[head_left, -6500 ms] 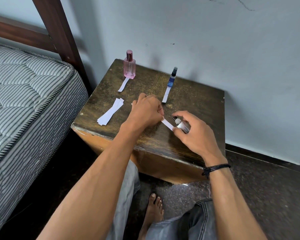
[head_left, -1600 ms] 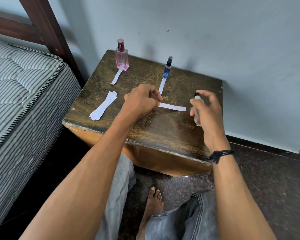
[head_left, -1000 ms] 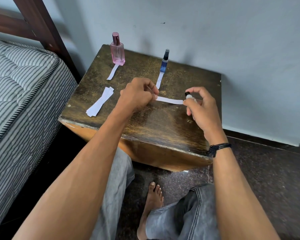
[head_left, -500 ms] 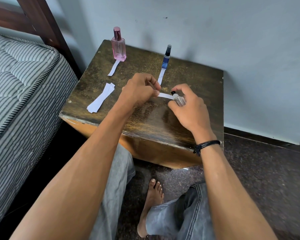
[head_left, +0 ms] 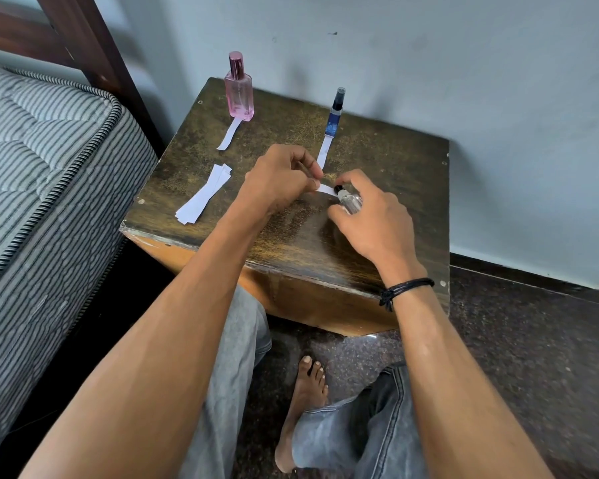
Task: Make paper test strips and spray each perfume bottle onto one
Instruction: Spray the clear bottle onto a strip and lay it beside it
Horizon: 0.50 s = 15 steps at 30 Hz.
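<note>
- Head view: the left hand (head_left: pixel 281 181) pinches one end of a paper strip (head_left: pixel 325 189) just above the table (head_left: pixel 377 160). The right hand (head_left: pixel 370 216) is wrapped round a small clear bottle (head_left: pixel 350 202), whose black nozzle sits at the strip's free end.
- A pink bottle (head_left: pixel 239 95) and a blue bottle (head_left: pixel 334 115) stand at the back, each with a strip before it. The spare strips (head_left: pixel 204 193) lie to the left.
- The strip looks light and floppy, so it is best pinched at its dry end. The bottle looks smooth and light, so it is best gripped round its body.

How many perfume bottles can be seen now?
3: the pink bottle at the far left of the table, the blue bottle to its right, the clear bottle in the right hand.
</note>
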Each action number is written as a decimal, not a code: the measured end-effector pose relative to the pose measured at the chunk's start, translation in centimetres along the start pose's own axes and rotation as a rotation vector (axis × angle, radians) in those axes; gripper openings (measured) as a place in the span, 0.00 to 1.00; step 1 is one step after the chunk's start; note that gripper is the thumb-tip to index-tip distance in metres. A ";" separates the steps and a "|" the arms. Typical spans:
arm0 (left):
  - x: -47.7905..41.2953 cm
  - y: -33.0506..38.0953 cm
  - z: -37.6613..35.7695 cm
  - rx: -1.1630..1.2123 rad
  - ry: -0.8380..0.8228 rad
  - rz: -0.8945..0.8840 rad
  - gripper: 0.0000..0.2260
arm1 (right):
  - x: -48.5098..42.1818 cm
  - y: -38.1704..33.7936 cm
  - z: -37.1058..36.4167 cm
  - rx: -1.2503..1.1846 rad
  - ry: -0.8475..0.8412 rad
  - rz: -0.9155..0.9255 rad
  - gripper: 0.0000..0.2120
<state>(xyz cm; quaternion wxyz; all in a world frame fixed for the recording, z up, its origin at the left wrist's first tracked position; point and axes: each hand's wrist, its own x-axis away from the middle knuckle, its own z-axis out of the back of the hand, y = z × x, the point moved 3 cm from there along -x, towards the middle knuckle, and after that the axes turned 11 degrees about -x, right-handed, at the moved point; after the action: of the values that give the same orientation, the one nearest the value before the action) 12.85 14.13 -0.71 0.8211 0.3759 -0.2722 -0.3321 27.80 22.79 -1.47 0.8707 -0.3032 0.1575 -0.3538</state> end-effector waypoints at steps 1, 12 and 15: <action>0.0 0.0 0.0 0.003 0.000 0.001 0.08 | 0.0 0.0 0.0 0.009 0.001 -0.002 0.16; 0.0 -0.2 0.1 0.004 0.013 0.018 0.09 | 0.2 0.4 0.5 0.075 0.059 -0.046 0.15; 0.1 -0.1 0.1 0.007 0.002 0.010 0.09 | 0.2 0.1 0.4 0.051 0.051 -0.039 0.15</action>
<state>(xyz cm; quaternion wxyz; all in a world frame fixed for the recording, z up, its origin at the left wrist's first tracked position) 12.80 14.00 -0.77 0.8217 0.3778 -0.2744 -0.3269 28.22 22.87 -1.28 0.8668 -0.2746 0.1646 -0.3823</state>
